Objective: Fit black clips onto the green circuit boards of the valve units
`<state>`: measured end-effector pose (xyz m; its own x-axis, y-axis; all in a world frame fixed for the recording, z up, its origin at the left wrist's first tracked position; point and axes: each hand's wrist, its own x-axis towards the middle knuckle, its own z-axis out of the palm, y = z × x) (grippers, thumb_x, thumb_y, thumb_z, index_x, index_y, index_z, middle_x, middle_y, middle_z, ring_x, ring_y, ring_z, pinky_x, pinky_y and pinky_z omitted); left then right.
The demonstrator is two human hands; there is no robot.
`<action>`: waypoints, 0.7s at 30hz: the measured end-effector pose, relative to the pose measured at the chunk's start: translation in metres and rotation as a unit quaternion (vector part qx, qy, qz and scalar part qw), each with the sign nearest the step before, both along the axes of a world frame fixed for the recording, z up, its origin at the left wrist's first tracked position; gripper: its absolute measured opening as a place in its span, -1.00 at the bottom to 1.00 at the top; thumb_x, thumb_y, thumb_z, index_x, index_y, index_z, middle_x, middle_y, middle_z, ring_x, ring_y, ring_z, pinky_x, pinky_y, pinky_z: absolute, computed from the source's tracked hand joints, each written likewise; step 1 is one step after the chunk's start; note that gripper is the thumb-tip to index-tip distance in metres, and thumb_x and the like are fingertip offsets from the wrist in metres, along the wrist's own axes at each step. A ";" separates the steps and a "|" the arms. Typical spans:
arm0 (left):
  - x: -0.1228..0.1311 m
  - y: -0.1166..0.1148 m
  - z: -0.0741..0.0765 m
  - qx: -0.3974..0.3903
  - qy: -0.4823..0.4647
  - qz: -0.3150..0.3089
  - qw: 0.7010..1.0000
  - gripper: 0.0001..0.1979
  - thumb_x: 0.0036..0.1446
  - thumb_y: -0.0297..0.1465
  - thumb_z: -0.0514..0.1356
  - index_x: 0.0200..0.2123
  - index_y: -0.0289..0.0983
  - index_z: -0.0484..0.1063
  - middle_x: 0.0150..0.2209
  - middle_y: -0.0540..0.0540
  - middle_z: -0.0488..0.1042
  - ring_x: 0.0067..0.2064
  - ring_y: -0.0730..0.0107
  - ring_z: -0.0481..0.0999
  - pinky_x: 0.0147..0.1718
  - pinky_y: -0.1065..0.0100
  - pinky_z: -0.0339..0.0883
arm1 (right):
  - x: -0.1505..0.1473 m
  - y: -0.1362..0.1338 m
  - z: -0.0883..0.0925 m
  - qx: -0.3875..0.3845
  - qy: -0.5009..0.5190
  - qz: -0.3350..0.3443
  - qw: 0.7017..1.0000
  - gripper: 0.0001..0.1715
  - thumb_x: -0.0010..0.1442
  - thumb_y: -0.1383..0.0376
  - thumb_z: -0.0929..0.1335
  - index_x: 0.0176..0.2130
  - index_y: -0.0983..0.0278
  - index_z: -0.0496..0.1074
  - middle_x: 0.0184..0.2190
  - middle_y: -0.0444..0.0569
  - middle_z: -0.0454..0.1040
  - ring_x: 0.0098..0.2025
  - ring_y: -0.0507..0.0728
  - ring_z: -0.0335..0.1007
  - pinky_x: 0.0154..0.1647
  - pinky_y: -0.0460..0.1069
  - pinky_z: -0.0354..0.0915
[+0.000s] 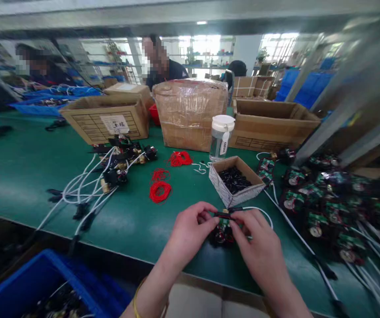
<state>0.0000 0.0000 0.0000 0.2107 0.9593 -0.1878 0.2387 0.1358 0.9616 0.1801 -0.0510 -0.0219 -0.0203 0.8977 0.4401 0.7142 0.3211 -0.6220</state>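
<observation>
Close to the table's front edge, my left hand [193, 227] and my right hand [257, 236] pinch a short black strip-shaped part [223, 215] from both ends. Directly below it is a small electronic assembly [223, 234] with a green circuit board, partly hidden by my fingers. A white cable [259, 209] curves behind my right hand. Just beyond my hands stands an open carton tray [219, 187] of small black parts [234, 179].
Several similar circuit-board assemblies [315, 212] crowd the right side. Red wire bundles [159, 192] lie mid-table; black assemblies with white cables [113, 172] lie left. A lidded water bottle [221, 139] and cardboard boxes [190, 115] stand behind. A blue bin [49, 260] sits lower left. People work opposite.
</observation>
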 end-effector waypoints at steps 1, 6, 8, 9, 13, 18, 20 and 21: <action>0.000 0.000 -0.001 -0.005 -0.003 0.001 1.000 -0.81 0.06 -0.37 0.29 -0.22 -0.26 0.57 -0.45 0.06 0.44 -0.37 0.39 0.42 -0.33 0.36 0.26 | 0.000 0.001 0.000 -0.001 0.001 0.000 1.000 -0.84 0.44 0.34 0.27 -0.09 0.15 0.44 -0.20 -0.14 0.38 -0.23 0.12 0.36 -0.22 -0.01 0.23; 0.002 -0.001 -0.004 -0.017 -0.013 0.009 1.000 -0.83 0.06 -0.37 0.30 -0.24 -0.26 0.57 -0.46 0.06 0.42 -0.38 0.40 0.40 -0.35 0.37 0.25 | -0.002 0.003 -0.002 0.006 0.004 -0.015 1.000 -0.86 0.43 0.33 0.28 -0.11 0.17 0.44 -0.23 -0.13 0.38 -0.28 0.12 0.34 -0.28 0.00 0.23; 0.003 -0.001 -0.004 -0.016 -0.012 0.014 1.000 -0.84 0.07 -0.36 0.29 -0.24 -0.26 0.56 -0.47 0.06 0.42 -0.40 0.41 0.39 -0.37 0.37 0.24 | -0.003 0.003 -0.003 0.015 0.005 -0.022 1.000 -0.87 0.43 0.33 0.28 -0.13 0.18 0.43 -0.25 -0.13 0.37 -0.31 0.11 0.33 -0.29 -0.01 0.22; 0.004 -0.001 -0.004 -0.015 -0.009 0.016 1.000 -0.84 0.07 -0.37 0.29 -0.25 -0.26 0.56 -0.48 0.07 0.41 -0.40 0.41 0.38 -0.38 0.38 0.24 | -0.003 0.003 -0.003 0.019 0.004 -0.023 1.000 -0.87 0.43 0.33 0.28 -0.14 0.19 0.43 -0.25 -0.13 0.36 -0.32 0.10 0.32 -0.29 -0.01 0.22; 0.008 -0.001 -0.004 -0.008 0.006 0.022 1.000 -0.88 0.08 -0.39 0.27 -0.27 -0.26 0.55 -0.49 0.07 0.40 -0.42 0.41 0.37 -0.40 0.38 0.23 | -0.005 0.004 -0.003 0.024 0.003 -0.028 0.999 -0.87 0.43 0.32 0.28 -0.14 0.20 0.43 -0.26 -0.12 0.36 -0.33 0.10 0.31 -0.29 -0.01 0.22; 0.008 -0.001 -0.007 0.022 0.034 0.030 0.999 -0.87 0.11 -0.38 0.26 -0.27 -0.25 0.57 -0.41 -0.01 0.48 -0.38 0.37 0.43 -0.35 0.34 0.31 | -0.008 0.003 -0.002 0.020 0.017 -0.039 0.999 -0.87 0.41 0.31 0.28 -0.16 0.20 0.44 -0.28 -0.12 0.35 -0.35 0.10 0.30 -0.32 -0.01 0.21; 0.007 -0.002 -0.008 0.043 0.043 0.033 0.998 -0.88 0.12 -0.37 0.26 -0.28 -0.25 0.58 -0.35 -0.04 0.51 -0.34 0.35 0.47 -0.30 0.32 0.35 | -0.009 0.003 -0.002 0.018 0.023 -0.044 0.999 -0.87 0.40 0.31 0.28 -0.16 0.20 0.44 -0.29 -0.12 0.35 -0.37 0.10 0.29 -0.33 -0.01 0.21; 0.006 -0.002 -0.008 0.052 0.043 0.034 0.997 -0.88 0.11 -0.37 0.27 -0.28 -0.24 0.59 -0.32 -0.06 0.52 -0.32 0.34 0.49 -0.28 0.31 0.37 | -0.009 0.003 -0.001 0.018 0.026 -0.045 0.999 -0.87 0.40 0.31 0.28 -0.16 0.20 0.45 -0.29 -0.12 0.35 -0.38 0.10 0.29 -0.33 -0.01 0.21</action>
<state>0.0063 -0.0021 -0.0084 0.1322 0.9859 -0.1022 0.3151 0.0560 0.9474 0.1712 -0.0482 -0.0232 0.0827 0.8790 0.4697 0.7084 0.2796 -0.6480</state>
